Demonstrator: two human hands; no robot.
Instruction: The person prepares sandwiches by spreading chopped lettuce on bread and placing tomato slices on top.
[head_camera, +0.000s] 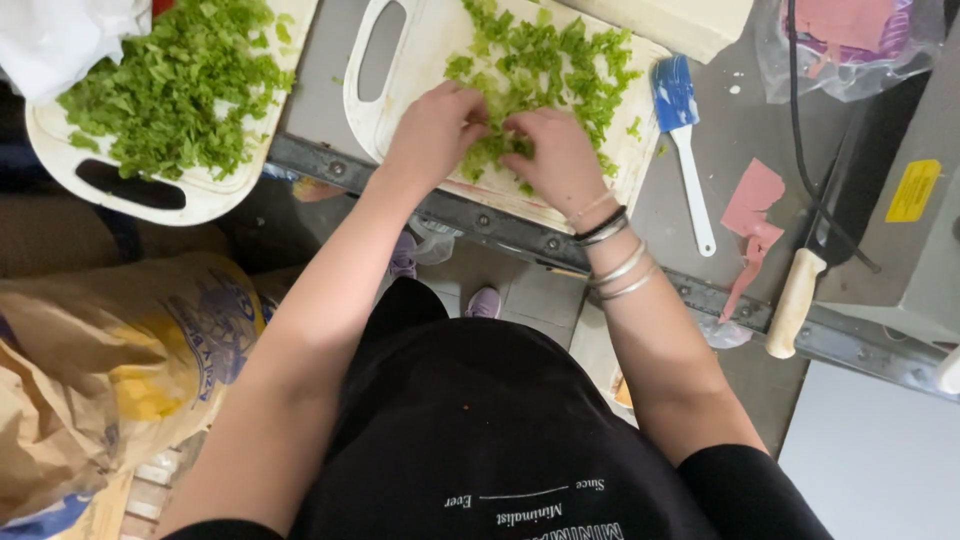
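A white cutting board (400, 100) with a handle slot lies on a grey metal table (730, 130) and carries a loose pile of chopped green leaves (560, 60). My left hand (432, 132) and my right hand (556, 162) meet at the near side of that pile. Both have their fingers curled into the greens and pinch a clump between them. The right wrist wears several bracelets.
A second white board (130, 190) at the left holds a bigger heap of chopped greens (165, 85). To the right lie a blue spatula (688, 150), pink paper scraps (755, 200) and a wooden-handled knife (795, 300). A brown sack (110, 370) sits lower left.
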